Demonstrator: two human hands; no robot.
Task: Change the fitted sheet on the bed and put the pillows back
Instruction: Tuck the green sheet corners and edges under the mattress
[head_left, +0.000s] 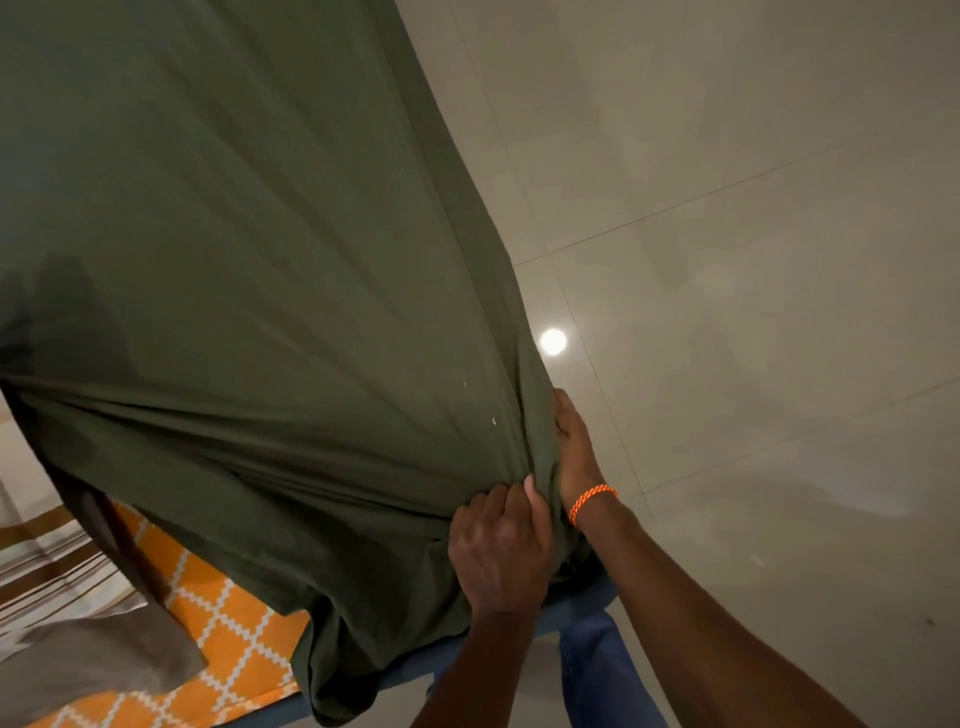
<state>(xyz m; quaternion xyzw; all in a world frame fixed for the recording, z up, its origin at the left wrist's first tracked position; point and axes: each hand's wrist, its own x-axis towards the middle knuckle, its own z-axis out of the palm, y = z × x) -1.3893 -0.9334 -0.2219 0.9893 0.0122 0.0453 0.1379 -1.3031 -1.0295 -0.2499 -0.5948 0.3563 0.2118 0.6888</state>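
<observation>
Dark green fitted sheet, soft, matte, pulled into radiating creases, fills frame from 9 to 1 o'clock. Left hand at 5 o'clock, fingers curled, bunching sheet's gathered corner. Right hand just beyond, orange braided bracelet on wrist, fingers hidden in fabric; grip unclear. Orange lattice-patterned cloth at 7 o'clock. Glossy pale floor tiles at 3 o'clock.

Sheet stretched over the bed corner, floor to its right.
Both hands meet at the corner: left hand nearer, right hand just beyond; patterned cover lies beneath at lower left.
</observation>
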